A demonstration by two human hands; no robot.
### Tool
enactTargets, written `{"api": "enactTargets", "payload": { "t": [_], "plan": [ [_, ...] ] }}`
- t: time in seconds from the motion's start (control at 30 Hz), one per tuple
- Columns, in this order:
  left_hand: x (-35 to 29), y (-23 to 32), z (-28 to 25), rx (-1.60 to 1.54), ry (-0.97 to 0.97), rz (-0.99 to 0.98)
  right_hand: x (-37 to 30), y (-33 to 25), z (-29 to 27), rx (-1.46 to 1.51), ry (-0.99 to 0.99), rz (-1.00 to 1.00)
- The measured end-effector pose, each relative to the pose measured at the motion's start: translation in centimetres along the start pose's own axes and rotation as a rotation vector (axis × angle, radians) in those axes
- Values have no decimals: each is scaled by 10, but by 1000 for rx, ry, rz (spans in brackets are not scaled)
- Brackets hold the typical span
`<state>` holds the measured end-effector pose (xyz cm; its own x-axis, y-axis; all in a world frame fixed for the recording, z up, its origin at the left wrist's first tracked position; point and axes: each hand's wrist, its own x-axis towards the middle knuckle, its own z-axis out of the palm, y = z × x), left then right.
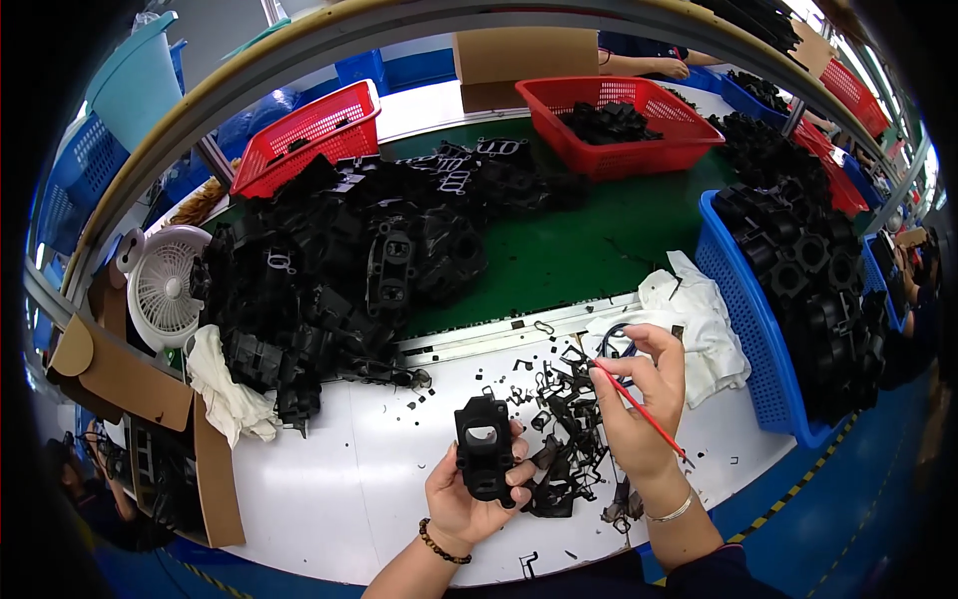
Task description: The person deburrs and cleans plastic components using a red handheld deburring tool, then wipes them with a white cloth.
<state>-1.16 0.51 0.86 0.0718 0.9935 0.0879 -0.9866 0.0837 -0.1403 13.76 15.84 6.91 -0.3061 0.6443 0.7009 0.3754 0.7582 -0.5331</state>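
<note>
Black plastic housing [486,449] sits in the left hand [465,505], in front of the person over the white tabletop [329,479]. Thumb on one side, fingers wrapped on the other, clamped on it. Long axis runs roughly fore-aft, far end pointing away from the person, with a slight lean to the left; large opening faces up. Exact pitch: can't tell.

Right hand [631,434] has thumb and forefinger pinched on a slim red-handled tool [649,419], well apart from the housing. Can't tell which end is the working one.

My take: keep the left grip firm, fingertips out of the tool's line, stroke away from the thumb, go light on thin edges.

Black plastic scraps [572,424] lie just right of the housing; blue basket [743,329] further right.
</note>
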Motion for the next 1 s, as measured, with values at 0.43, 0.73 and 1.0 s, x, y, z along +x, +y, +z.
{"api": "enactTargets", "payload": {
  "t": [0.43,0.73,1.0],
  "plan": [
    [2,-9,10,860,439,351,-12,-26,7,767,-407,384],
    [5,-13,13,1014,489,534,-20,-26,14,793,-474,441],
    [4,-14,10,1152,524,561,-20,-29,16,673,-475,345]
  ]
}}
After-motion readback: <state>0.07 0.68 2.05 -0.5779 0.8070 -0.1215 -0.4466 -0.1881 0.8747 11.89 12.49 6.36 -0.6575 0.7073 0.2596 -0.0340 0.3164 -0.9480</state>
